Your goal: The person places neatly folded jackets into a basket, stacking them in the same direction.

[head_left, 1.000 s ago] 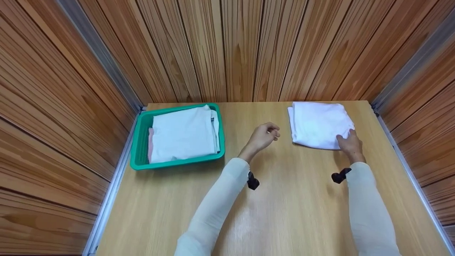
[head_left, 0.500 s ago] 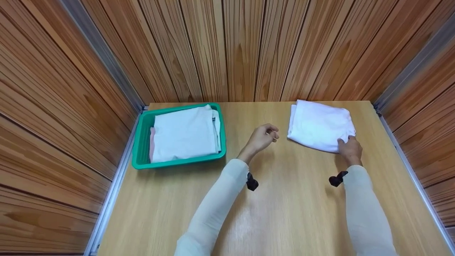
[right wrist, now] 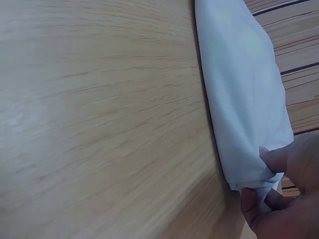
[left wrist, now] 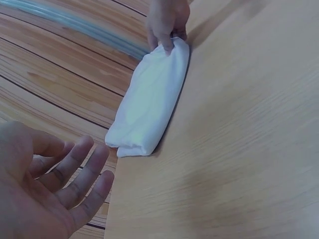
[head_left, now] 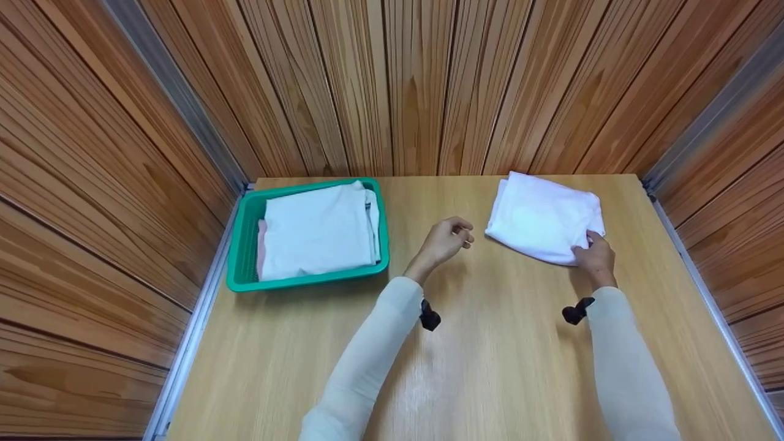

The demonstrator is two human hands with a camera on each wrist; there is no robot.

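Item: folded cloth on surface; my right hand pinches its corner for purchase. Left hand relaxed, holding nothing.

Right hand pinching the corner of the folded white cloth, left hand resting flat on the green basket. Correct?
Not quite. The right hand does pinch the folded white cloth at its corner, but the left hand is off the green basket, empty over the table, as the head view shows.
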